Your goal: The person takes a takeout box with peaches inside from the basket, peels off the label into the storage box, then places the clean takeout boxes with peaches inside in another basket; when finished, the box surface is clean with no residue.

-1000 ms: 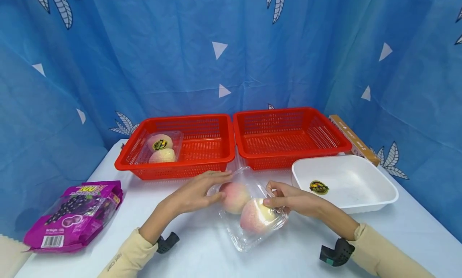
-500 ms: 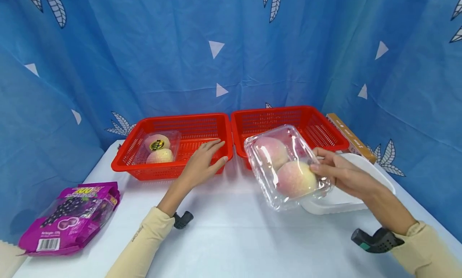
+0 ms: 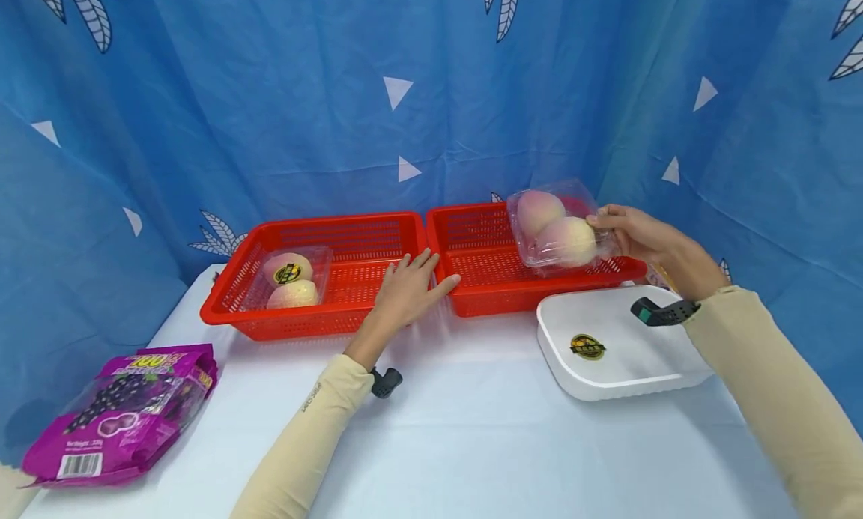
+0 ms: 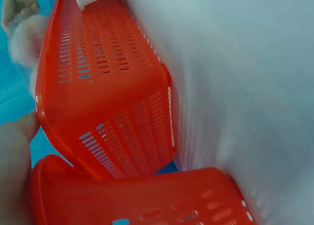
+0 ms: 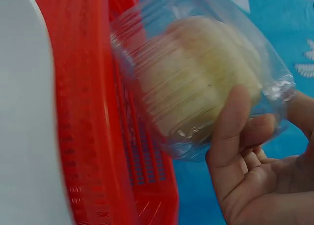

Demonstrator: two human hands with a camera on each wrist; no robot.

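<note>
My right hand (image 3: 637,233) pinches the near right corner of a clear plastic tray of two peaches (image 3: 562,238), held tilted over the right red basket (image 3: 512,300). In the right wrist view, the thumb and fingers (image 5: 228,124) grip the end of that clear tray (image 5: 196,78). My left hand (image 3: 407,290) is spread with nothing in it, its fingertips at the meeting rims of the two baskets. Inside the left red basket (image 3: 270,328) lies another clear tray of two peaches (image 3: 290,279), with a black and yellow sticker on one peach.
A white plastic tub (image 3: 627,388) with a black and gold sticker (image 3: 588,347) stands in front of the right basket. To the left lies a purple grape-printed bag (image 3: 121,414). A brown box is mostly hidden behind the right forearm. A blue curtain (image 3: 323,114) hangs behind.
My right hand has lifted the peach tray off the table and carried it up and right over the right basket. The left hand has let go of it and moved to the basket rims.
</note>
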